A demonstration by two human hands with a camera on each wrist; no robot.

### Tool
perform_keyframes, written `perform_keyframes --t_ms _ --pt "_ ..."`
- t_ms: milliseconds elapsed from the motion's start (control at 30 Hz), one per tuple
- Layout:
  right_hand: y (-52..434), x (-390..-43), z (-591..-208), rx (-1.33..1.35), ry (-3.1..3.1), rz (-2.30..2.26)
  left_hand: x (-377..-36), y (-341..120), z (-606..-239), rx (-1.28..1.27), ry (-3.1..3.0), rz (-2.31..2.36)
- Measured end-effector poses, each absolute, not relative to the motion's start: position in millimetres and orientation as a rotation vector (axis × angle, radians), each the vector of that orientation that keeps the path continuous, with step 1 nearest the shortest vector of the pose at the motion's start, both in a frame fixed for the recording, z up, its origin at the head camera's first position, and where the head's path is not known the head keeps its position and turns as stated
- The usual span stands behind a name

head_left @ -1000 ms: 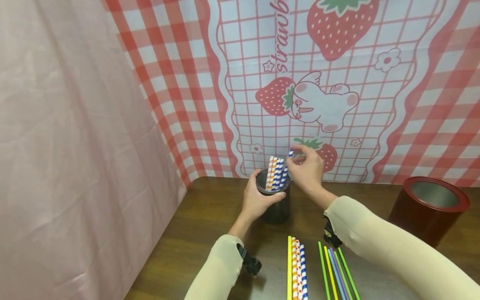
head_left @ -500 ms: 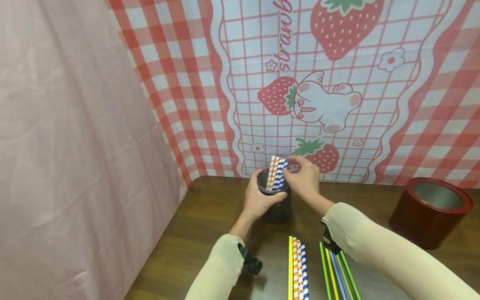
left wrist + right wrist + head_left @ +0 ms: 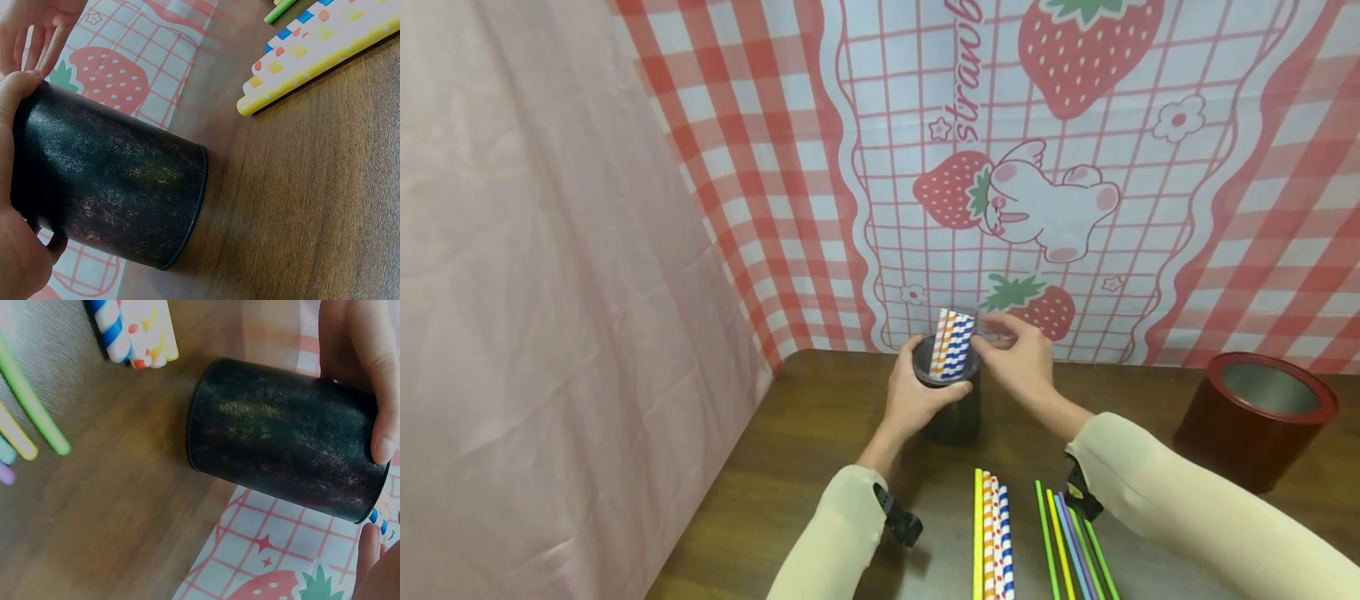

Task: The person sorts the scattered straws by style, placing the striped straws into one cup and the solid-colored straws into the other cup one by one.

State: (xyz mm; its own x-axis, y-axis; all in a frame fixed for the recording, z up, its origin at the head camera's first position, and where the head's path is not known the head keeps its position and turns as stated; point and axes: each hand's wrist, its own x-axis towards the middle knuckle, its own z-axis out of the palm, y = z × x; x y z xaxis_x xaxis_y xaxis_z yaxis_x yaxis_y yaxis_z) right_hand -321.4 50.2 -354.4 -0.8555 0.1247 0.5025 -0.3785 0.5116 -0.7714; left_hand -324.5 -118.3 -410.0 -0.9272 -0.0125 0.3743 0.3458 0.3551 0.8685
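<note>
My left hand (image 3: 913,402) grips the black cylindrical canister (image 3: 953,421) near its rim, thumb along the front. The canister stands upright on the table. Several striped paper straws (image 3: 951,346) stick up out of it, with orange, blue and pale pink stripes; their lower ends are hidden inside. My right hand (image 3: 1018,354) is just to the right of the rim, its fingertips beside the blue-striped straws. In the right wrist view, a blue-striped straw (image 3: 380,523) leans out past the rim, apart from the right fingers (image 3: 369,547). Nothing shows between thumb and fingers.
In front lie a bundle of thick patterned straws (image 3: 992,533) and, to its right, several thin coloured sticks (image 3: 1075,542). A dark red canister (image 3: 1255,425) stands at the right. A strawberry-print cloth (image 3: 992,108) hangs behind the table, a pale curtain (image 3: 550,292) at left.
My right hand lowered a blue-striped straw into the black canister beside the others, then let go and drew slightly right. The left hand has kept its grip in place.
</note>
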Motion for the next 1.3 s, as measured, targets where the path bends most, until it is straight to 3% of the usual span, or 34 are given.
perform_keyframes --t_ms 400,767,1033,1300 --pt "75 -278 -378 0.164 -2.349 1.356 -329 -118 -402 -0.316 -2.312 -1.582" --pt "87 -225 -410 -0.053 -2.584 1.965 -328 -120 -403 -0.288 -2.328 -1.582" --pt "88 -206 -418 -0.249 -2.719 2.184 -325 -121 -405 -0.27 -2.345 -1.592" --pt "86 -196 -431 -0.202 -2.776 2.245 -323 -119 -406 -0.282 -2.366 -1.595"
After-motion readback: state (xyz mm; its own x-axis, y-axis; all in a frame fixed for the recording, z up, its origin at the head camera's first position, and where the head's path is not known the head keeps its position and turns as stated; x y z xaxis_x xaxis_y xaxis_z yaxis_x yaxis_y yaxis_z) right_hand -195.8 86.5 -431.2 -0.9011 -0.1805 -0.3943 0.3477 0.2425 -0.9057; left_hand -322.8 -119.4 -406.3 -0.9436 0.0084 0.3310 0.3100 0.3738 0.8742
